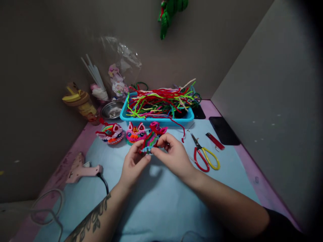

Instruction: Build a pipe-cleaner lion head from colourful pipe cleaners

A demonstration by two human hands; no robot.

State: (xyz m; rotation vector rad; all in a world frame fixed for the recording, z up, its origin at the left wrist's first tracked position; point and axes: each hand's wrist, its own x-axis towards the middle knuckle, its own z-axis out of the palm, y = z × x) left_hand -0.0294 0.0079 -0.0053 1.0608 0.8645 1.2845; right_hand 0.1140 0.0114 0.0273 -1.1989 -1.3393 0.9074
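Observation:
Above the blue cloth, a striped pipe-cleaner piece is held between both hands, red with rainbow bands and a pale blue edge. My left hand pinches its left side, thumb low in front. From the right, my right hand grips it with thumb and fingers closed. Just behind it shows a red and magenta eared part; I cannot tell whether the two are joined. Two finished-looking pipe-cleaner animal heads, a pink-orange one and a red-pink one, sit to the left.
A blue tray heaped with coloured pipe cleaners stands behind. On the right lie scissors with red and yellow handles, a red strip and a black phone. A pink glue gun with its cord lies left, near a metal bowl.

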